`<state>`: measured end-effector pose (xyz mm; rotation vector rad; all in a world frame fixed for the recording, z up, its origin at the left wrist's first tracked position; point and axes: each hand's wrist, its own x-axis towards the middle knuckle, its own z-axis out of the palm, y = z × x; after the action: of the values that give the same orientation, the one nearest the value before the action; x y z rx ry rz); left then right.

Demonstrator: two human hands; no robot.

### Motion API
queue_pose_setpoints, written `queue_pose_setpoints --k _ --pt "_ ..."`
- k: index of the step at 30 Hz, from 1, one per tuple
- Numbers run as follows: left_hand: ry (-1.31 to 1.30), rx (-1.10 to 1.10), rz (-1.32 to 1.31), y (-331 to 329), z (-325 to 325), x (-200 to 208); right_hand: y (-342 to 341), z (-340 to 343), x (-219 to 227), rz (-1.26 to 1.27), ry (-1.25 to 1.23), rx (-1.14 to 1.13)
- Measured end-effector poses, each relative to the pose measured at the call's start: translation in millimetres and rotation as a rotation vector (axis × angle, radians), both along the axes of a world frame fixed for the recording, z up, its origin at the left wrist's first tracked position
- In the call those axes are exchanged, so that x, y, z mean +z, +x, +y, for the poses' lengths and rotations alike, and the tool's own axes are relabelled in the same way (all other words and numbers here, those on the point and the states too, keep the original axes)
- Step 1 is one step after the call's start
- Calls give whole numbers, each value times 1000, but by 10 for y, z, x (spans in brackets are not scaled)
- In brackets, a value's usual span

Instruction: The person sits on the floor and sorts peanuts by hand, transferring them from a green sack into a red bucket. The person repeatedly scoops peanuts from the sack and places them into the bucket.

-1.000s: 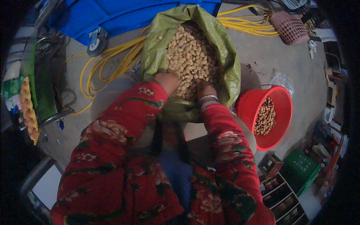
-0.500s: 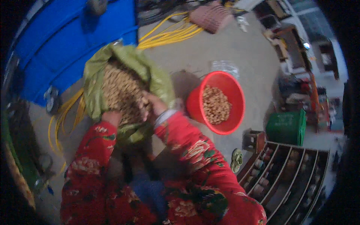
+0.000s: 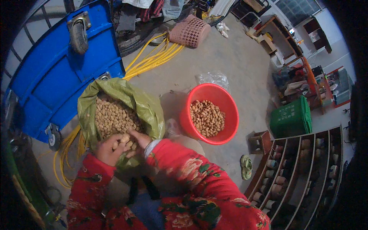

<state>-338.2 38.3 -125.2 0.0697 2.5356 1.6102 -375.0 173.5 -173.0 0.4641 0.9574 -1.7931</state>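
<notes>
A grey floor (image 3: 249,92) extends to a pale wall (image 3: 332,32) with a dark, paned window (image 3: 298,9). An open wooden unit (image 3: 290,37) stands nearby; a compartmented rack (image 3: 295,193) holds shoes (image 3: 278,189).

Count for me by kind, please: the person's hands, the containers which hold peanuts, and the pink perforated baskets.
Hands, left hand and right hand: 2
Olive-green woven sack: 1
Red bucket: 1
Pink perforated basket: 1
Total: 5
</notes>
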Motion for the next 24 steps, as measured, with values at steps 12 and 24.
queue_pose_setpoints --k 12,24 --pt "-145 -96 375 -395 105 -43 -255 -147 -31 -21 -246 -186" --pt "-607 2 -45 -373 -442 -887 -374 -69 86 -44 -237 -157"
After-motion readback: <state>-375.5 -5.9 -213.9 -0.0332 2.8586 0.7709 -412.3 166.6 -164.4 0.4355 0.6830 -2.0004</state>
